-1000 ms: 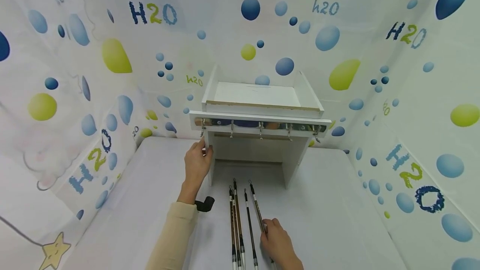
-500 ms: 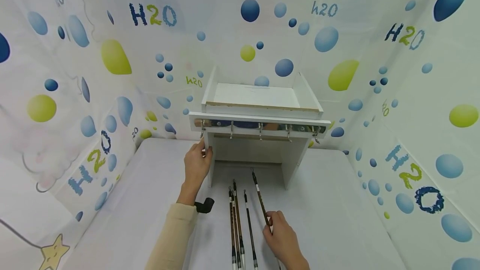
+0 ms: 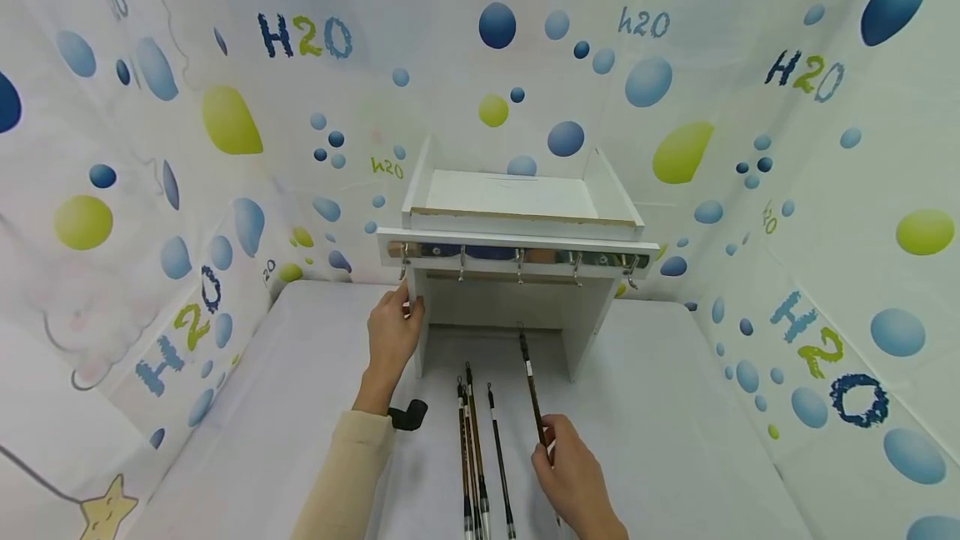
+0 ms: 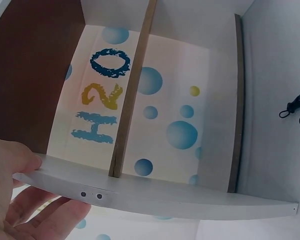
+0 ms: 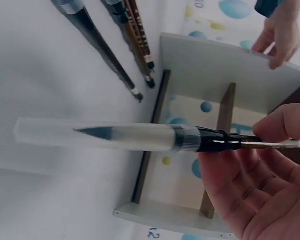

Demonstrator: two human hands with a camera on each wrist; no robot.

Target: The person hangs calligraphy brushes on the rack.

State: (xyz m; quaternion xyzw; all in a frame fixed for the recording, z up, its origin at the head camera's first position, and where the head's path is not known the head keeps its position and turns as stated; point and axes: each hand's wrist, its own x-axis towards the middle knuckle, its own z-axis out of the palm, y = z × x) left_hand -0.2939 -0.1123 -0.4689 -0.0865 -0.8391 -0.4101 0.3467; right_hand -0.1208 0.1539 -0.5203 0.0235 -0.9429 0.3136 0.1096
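- The right hand (image 3: 577, 473) pinched a calligraphy brush (image 3: 533, 394) by its handle, thumb against fingers, in front of the white shelf unit (image 3: 525, 226), the looped end pointing toward the unit's opening.
- The left hand (image 3: 393, 323) was clamped on the shelf unit's left side panel; the left wrist view showed the thumb on one face, fingers on the other, and two small holes (image 4: 83, 194) in the panel's edge, which were indistinct from the head.
- Only the right wrist view made out the held brush's clear cap (image 5: 40, 131) and dark bristle tip (image 5: 97, 132).
- On the table (image 3: 675, 440) before the shelf unit, the head view showed three bunched brushes (image 3: 477, 457) and, just right of them, a lone brush (image 3: 499, 457).
- The head view alone showed the hooks (image 3: 520, 269) along the shelf unit's front.
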